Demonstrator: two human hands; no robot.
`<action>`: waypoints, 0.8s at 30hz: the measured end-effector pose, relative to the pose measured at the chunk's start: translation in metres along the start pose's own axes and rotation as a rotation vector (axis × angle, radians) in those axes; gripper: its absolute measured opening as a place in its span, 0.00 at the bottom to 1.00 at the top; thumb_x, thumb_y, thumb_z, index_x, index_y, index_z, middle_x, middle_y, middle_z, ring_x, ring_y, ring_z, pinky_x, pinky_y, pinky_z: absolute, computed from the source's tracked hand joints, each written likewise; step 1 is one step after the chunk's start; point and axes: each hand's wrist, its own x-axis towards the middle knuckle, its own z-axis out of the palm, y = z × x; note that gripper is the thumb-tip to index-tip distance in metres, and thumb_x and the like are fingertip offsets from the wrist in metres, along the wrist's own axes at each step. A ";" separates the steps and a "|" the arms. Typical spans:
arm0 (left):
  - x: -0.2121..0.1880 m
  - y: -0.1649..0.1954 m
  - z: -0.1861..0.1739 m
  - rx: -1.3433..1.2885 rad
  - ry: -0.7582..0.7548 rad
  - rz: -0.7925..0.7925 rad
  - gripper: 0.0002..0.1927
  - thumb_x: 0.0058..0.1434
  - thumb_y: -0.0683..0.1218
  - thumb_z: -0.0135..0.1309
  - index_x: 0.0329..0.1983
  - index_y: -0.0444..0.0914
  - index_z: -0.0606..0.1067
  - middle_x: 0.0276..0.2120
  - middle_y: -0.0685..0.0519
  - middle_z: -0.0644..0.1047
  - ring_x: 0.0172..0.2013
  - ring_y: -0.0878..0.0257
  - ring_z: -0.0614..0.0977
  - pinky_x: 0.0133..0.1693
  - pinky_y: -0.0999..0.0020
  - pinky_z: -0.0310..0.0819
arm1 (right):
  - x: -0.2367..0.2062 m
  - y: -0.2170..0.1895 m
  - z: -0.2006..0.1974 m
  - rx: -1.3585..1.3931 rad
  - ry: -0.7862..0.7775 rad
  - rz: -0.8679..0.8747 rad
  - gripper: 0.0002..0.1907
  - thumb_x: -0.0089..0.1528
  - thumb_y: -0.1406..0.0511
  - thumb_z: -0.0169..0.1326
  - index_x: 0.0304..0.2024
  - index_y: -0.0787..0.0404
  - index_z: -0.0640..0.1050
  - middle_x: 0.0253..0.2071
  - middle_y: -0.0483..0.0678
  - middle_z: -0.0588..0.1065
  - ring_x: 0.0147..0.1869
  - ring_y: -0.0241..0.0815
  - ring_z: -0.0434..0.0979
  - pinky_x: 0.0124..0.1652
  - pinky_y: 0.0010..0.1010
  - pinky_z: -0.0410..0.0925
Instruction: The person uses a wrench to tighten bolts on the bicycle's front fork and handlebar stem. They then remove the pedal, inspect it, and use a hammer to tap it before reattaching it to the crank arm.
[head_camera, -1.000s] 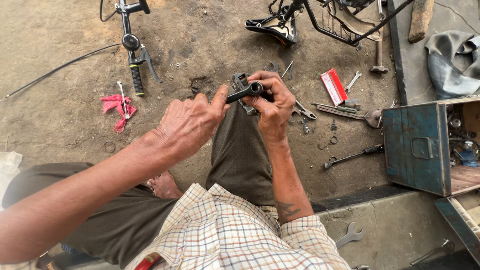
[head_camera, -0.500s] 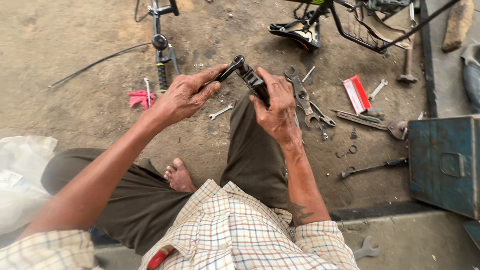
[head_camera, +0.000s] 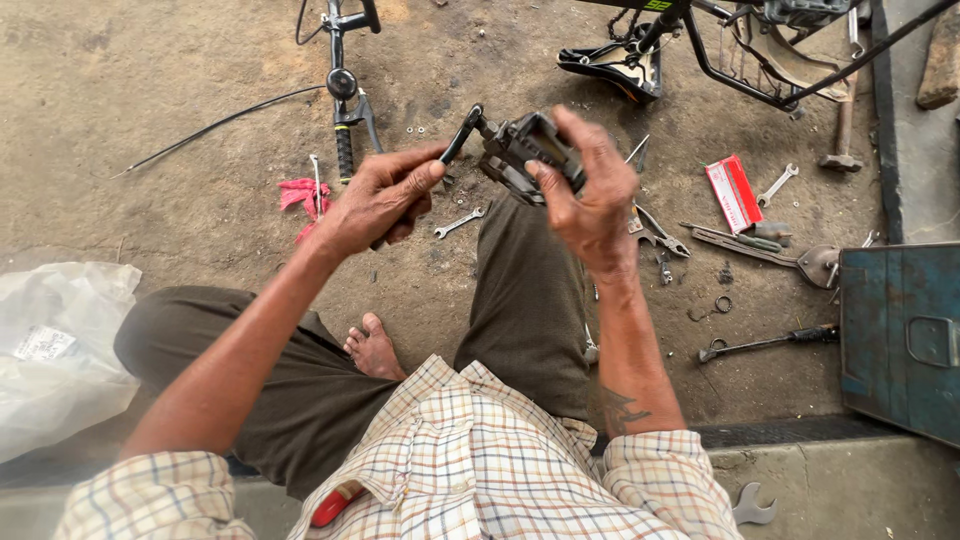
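**Black pedal and spanner held above the knee, small parts strewn on the dirt**

A flat red and white rectangular carton (head_camera: 734, 192) lies on the dirt floor (head_camera: 150, 90) at the right of centre, its printed face up. At the left edge sits a crumpled clear plastic bag (head_camera: 60, 350) with a small white label on it. A blue-green metal toolbox (head_camera: 900, 335) fills the lower right edge.

At the upper centre of the frame, above the raised knee, the right hand (head_camera: 590, 195) has its grip closed round a black bicycle pedal (head_camera: 525, 150), thumb on the near face and fingers over the far side. The left hand (head_camera: 380, 200) is closed on the handle of a dark metal spanner (head_camera: 462, 135) whose head meets the pedal's axle end.

Around them on the floor: a small silver open-ended wrench (head_camera: 458, 223) just left of the knee, a red rag (head_camera: 300, 195) at centre left, a black cable (head_camera: 220, 125) running toward the upper left, a black suspension fork part (head_camera: 345, 110) at top centre, a black bicycle saddle (head_camera: 620, 65) and frame tubes at the top right, pliers (head_camera: 660, 235) just beside the right wrist, a hammer (head_camera: 842, 140) at the upper right, and a long dark screwdriver (head_camera: 770, 342) near the toolbox. The forearms and pedal hide some floor behind them.
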 end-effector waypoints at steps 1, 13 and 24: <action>-0.003 -0.001 0.002 -0.046 0.000 -0.019 0.29 0.67 0.58 0.49 0.70 0.45 0.69 0.16 0.61 0.70 0.12 0.73 0.68 0.13 0.75 0.62 | 0.006 -0.003 -0.004 0.007 0.010 -0.033 0.24 0.70 0.67 0.62 0.67 0.61 0.70 0.54 0.55 0.79 0.56 0.46 0.84 0.51 0.32 0.80; -0.020 -0.015 0.049 -0.384 0.104 0.224 0.26 0.70 0.54 0.51 0.70 0.42 0.69 0.20 0.62 0.69 0.14 0.75 0.67 0.13 0.77 0.60 | 0.047 -0.028 -0.022 0.428 0.211 0.076 0.21 0.70 0.63 0.64 0.63 0.59 0.74 0.58 0.52 0.80 0.58 0.39 0.83 0.57 0.34 0.81; -0.028 -0.029 0.060 0.222 0.404 0.674 0.17 0.72 0.48 0.57 0.61 0.37 0.77 0.29 0.53 0.80 0.24 0.72 0.75 0.23 0.73 0.67 | 0.040 -0.043 -0.027 0.946 0.294 0.255 0.23 0.71 0.57 0.58 0.62 0.65 0.74 0.53 0.56 0.80 0.52 0.44 0.82 0.53 0.34 0.78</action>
